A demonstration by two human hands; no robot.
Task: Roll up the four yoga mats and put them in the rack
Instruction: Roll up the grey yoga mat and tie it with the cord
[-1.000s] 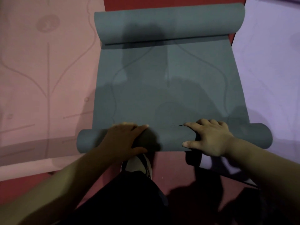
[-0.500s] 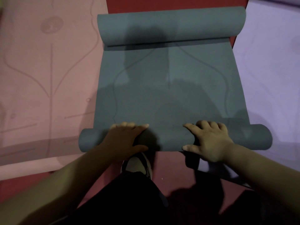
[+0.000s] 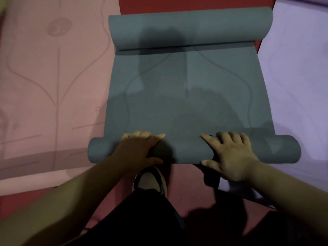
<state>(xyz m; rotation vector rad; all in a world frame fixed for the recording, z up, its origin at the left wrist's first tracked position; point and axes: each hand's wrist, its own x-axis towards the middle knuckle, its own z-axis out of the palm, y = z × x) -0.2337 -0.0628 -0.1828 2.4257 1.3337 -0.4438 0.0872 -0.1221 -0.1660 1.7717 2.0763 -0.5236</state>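
In the head view we find almost nothing changed over the last second: the near roll point(image 3: 184, 151) of the grey-green mat point(image 3: 191, 96) is no thicker, and both hands sit on the same spots of it. We judge that the rolling has paused or barely begun. Most of this mat lies flat beyond the grip, and its other end is curled into a far roll point(image 3: 190, 27). The left hand point(image 3: 138, 153) drapes over the near roll, fingers curved across its top and thumb tucked against the side nearest us. The right hand point(image 3: 232, 157) does the same with its fingers more spread. So each grip is closed round the roll, palm down, forearm reaching forward. Left of the grip lies a pink mat point(image 3: 53, 77), right of it a lilac mat point(image 3: 298, 77), both still flat on the red floor point(image 3: 186, 176). A shoe point(image 3: 150, 181) shows just behind the grip, and we see no rack
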